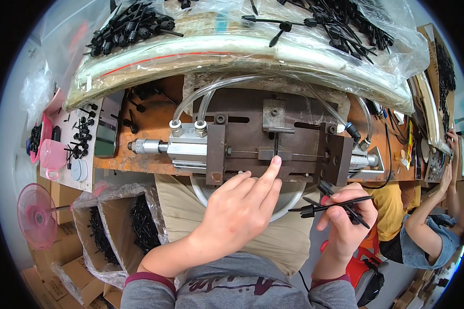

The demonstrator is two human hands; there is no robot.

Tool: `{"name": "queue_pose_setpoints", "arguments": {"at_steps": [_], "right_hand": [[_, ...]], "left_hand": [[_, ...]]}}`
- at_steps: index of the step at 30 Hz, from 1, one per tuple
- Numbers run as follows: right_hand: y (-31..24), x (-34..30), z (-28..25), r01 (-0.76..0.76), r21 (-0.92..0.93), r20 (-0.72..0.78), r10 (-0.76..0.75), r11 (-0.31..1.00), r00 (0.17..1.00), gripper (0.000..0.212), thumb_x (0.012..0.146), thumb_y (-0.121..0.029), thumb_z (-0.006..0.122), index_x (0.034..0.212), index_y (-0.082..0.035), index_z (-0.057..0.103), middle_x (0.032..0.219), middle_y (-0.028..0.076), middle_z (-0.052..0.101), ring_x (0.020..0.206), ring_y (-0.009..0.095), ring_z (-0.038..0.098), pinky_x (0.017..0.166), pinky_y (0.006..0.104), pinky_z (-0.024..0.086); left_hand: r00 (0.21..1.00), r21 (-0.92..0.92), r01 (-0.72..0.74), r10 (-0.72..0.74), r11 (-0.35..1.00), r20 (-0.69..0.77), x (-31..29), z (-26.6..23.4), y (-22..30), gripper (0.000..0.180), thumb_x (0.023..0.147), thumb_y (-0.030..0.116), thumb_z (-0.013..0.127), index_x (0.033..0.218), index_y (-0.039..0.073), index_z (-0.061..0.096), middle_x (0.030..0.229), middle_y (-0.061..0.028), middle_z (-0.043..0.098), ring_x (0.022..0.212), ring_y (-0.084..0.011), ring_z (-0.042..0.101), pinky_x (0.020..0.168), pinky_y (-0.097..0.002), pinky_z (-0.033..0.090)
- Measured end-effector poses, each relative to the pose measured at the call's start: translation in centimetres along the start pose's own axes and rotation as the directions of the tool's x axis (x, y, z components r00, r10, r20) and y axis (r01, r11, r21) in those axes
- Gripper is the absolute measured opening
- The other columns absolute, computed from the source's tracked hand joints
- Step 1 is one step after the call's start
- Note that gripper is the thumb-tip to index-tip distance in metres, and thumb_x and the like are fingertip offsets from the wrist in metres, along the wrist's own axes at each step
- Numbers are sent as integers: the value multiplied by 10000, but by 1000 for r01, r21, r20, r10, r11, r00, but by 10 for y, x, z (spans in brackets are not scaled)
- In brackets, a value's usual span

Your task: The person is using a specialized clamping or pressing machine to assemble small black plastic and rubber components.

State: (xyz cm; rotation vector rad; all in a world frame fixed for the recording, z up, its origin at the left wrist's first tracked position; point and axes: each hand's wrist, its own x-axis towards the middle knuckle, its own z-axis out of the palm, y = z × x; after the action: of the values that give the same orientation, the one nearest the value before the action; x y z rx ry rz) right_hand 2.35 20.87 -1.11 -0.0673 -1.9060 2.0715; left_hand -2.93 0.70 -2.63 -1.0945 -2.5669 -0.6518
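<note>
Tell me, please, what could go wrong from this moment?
The left hand has a fingertip at the small block in the brown metal fixture; if something there moves, it could perhaps pinch the finger. The right hand holds several black parts crossed together, so one might slip out.

black parts (308, 211) partly hidden by the right hand's (347, 212) grip, a pale round rim (290, 208) by the left hand (242, 201)

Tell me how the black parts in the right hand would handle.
The black parts seem stiff: their slim stems look straight. Probably light, since the right hand bunches several together. Their rounded collars might make them roll unevenly.
</note>
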Motion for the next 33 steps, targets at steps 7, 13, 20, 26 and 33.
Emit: {"name": "queue_pose_setpoints", "arguments": {"at_steps": [7,13,20,26,33], "right_hand": [[-6,1,-1,-103,79,10,103,992,995,203,720,76,779,883,98,661,816,136,624,520,169,629,463,227,465],[-4,0,-1,-113,39,37,112,993,993,186,721,76,778,870,95,669,816,133,629,517,158,623,462,221,455],[-5,1,1,-185,62,42,182,981,982,169,738,90,764,875,88,663,826,132,646,522,133,611,466,213,445],[-8,3,4,-262,69,83,257,962,963,134,771,71,768,866,58,675,801,108,677,523,96,594,461,199,424],[-6,3,2,-290,57,91,284,955,954,112,785,46,775,856,49,689,808,93,685,527,86,599,455,195,421]], "left_hand": [[999,-36,26,-27,999,-27,1,2,2,240,791,96,728,989,-29,677,1309,-192,615,801,-266,694,764,-341,570],[998,-66,34,-37,997,-44,0,5,2,248,777,71,737,984,-46,666,1304,-204,614,786,-256,697,726,-339,571],[998,-47,52,-53,998,-30,1,4,3,236,765,69,746,967,-32,676,1282,-189,633,766,-240,700,688,-321,566],[998,-43,56,-56,997,-3,3,0,4,235,757,60,753,968,-16,682,1258,-173,651,745,-230,698,672,-310,561],[992,-284,78,-102,956,-71,-1,-10,1,226,754,93,789,963,38,724,1148,-121,694,725,-207,683,640,-285,537]]}}
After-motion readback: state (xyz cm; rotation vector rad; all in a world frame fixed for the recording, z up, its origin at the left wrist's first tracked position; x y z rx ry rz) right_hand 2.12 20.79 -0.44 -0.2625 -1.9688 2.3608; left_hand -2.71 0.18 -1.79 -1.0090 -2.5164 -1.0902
